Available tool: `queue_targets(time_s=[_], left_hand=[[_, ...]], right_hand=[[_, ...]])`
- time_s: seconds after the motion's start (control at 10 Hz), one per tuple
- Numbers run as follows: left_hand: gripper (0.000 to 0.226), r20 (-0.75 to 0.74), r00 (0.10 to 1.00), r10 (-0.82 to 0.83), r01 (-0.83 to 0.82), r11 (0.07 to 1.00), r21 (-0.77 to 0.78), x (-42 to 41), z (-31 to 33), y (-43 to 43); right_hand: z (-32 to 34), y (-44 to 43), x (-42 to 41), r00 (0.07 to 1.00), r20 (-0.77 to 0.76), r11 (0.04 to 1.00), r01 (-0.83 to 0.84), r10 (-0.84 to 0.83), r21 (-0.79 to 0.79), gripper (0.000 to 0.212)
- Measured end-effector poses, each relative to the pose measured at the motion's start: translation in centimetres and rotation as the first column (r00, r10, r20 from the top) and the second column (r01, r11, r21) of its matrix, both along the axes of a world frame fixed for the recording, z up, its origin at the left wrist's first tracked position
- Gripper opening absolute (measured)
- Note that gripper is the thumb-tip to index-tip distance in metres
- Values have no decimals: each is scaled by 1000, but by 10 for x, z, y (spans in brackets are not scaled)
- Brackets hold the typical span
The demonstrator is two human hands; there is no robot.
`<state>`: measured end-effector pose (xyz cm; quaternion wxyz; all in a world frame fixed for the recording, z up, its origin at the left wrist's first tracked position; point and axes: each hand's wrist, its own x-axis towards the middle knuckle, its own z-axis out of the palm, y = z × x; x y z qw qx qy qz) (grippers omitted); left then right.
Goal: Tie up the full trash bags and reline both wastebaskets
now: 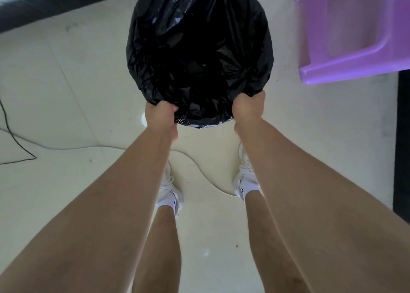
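**Desk:** Where is the bag sitting?

**Me:** The black bag (pixel 199 48) is sitting straight ahead of me, low over the floor (pixel 77 93). Its round mouth is spreading away from my feet. I am standing over it, both arms reaching down and forward.

**Desk:** And the hands?

**Me:** Both are gripping its near edge. My left hand (pixel 160 115) is bunching plastic in a fist at the near-left of the rim. My right hand (pixel 247 106) is doing the same at the near-right, slightly farther forward. Neither is nearer in any way that matters, since the near edge is stretching between them. The far edge is lying well beyond both. I am judging that any pull is going to start from this near edge, running toward me or upward.

**Desk:** What are you failing to see?

**Me:** The basket is hiding under the plastic, so I am only guessing at it from the round shape. The inside is showing nothing but black folds, and I cannot tell whether this is a full bag or a fresh liner. My fingertips are hiding under the plastic. A pale patch beside my left hand is too blurred to name. The bag's top is running off the frame. A purple stool (pixel 355 37) is standing to the right, apart from the bag, and a cable (pixel 199 170) is trailing between my shoes (pixel 170 193).
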<state>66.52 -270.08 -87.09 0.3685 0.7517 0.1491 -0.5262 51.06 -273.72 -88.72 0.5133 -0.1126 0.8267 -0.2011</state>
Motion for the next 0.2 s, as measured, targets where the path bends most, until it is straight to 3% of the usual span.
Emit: queue_targets(time_s=[0.1, 0.2], left_hand=[[47, -106, 985, -134, 132, 991, -25, 11, 3, 5], [84, 19, 883, -469, 457, 868, 196, 18, 12, 12]], right_hand=[[2, -5, -12, 991, 57, 991, -124, 122, 38, 35], [13, -7, -23, 958, 8, 955, -286, 286, 73, 67]])
